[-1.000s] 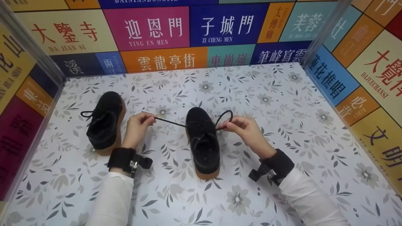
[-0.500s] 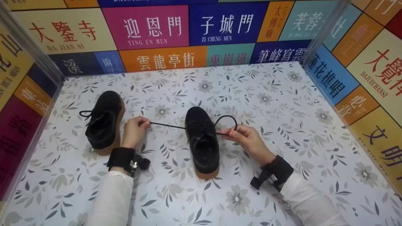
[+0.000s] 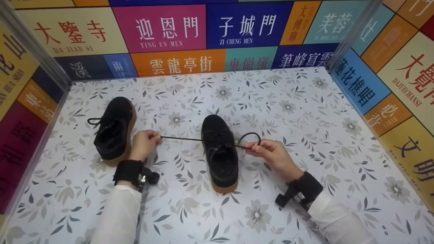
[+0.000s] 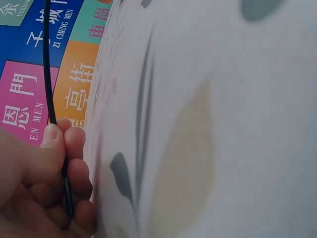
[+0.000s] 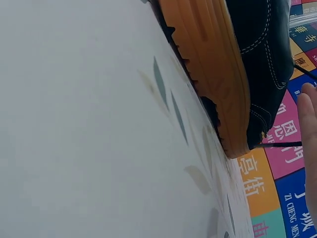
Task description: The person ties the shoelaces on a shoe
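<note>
Multicoloured panelled walls [image 3: 159, 13] reading "YING EN MEN", "ZI CHENG MEN" and "DA JIAN SI" enclose a white tabletop [image 3: 288, 128] printed with grey leaves and flowers. Mid-table stands a black, tan-soled lace-up shoe [image 3: 220, 145]; its matching black shoe [image 3: 117, 127] stands just beside the left hand [image 3: 145, 144]. That hand and the right hand [image 3: 273, 156] each pinch, thumb against fingers, the central shoe's thin black lace [image 3: 181, 138], looped at right.

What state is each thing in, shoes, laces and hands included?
Middle shoe: upright, unworn
Other shoe: upright, unworn
Lace loop: sticking out of other shoe
Left lace: straight, looks taut
Right lace: partly looped
Left hand: gripping left lace
Right hand: pinching right lace
</note>
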The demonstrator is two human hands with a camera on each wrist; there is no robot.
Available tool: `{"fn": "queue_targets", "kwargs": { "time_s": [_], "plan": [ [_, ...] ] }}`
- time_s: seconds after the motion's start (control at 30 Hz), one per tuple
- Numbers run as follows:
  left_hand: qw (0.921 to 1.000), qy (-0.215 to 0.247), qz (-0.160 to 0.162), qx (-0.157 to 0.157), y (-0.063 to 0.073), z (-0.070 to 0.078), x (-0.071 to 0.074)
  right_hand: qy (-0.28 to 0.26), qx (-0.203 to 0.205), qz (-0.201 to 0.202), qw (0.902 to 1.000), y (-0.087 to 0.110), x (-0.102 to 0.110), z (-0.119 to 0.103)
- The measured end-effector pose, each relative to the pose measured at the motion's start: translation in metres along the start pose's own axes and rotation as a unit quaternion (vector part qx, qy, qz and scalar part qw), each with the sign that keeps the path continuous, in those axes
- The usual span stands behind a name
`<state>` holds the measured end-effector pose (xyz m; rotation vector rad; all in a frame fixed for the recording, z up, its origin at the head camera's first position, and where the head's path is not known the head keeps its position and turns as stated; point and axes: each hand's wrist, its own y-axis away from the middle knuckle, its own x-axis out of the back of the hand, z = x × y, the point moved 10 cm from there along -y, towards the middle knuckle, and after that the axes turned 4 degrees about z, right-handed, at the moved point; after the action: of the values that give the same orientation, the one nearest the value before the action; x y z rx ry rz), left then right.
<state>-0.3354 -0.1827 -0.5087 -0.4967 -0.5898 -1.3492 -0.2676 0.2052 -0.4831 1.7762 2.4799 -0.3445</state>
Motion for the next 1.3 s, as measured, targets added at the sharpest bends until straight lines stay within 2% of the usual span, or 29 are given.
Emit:
{"fn": "queue_targets", "kwargs": {
  "time_s": [0.17,0.3,0.47,0.67,0.73,0.83,0.93,1.03,1.17,1.3],
  "plan": [
    [0.9998,-0.005,-0.016,-0.012,0.002,0.005,-0.002,0.032,-0.01,0.039,0.9987,-0.003,0.006,-0.002],
    [0.9971,-0.034,-0.051,-0.046,0.007,0.014,-0.008,0.068,-0.025,0.075,0.9946,-0.007,0.01,-0.003],
    [0.9849,-0.091,-0.099,-0.109,0.019,0.028,-0.02,0.049,-0.046,0.121,0.9904,-0.011,0.01,-0.008],
    [0.9693,-0.139,-0.109,-0.171,0.032,0.044,-0.031,0.003,-0.054,0.138,0.989,-0.022,-0.004,-0.02],
    [0.9643,-0.16,-0.108,-0.182,0.034,0.048,-0.034,-0.003,-0.062,0.136,0.9887,-0.027,-0.008,-0.021],
    [0.9604,-0.18,-0.118,-0.177,0.038,0.054,-0.036,0.009,-0.083,0.123,0.9889,-0.033,-0.015,-0.023],
    [0.9597,-0.171,-0.141,-0.173,0.045,0.067,-0.038,0.05,-0.107,0.095,0.9885,-0.039,-0.023,-0.025],
    [0.9603,-0.136,-0.153,-0.189,0.055,0.091,-0.041,0.088,-0.128,0.067,0.9855,-0.043,-0.029,-0.029],
    [0.9625,-0.088,-0.121,-0.226,0.067,0.124,-0.043,0.122,-0.139,0.036,0.9822,-0.048,-0.036,-0.036],
    [0.9642,-0.063,-0.087,-0.243,0.074,0.143,-0.051,0.138,-0.119,0.021,0.9831,-0.053,-0.042,-0.047]
  ]
}}
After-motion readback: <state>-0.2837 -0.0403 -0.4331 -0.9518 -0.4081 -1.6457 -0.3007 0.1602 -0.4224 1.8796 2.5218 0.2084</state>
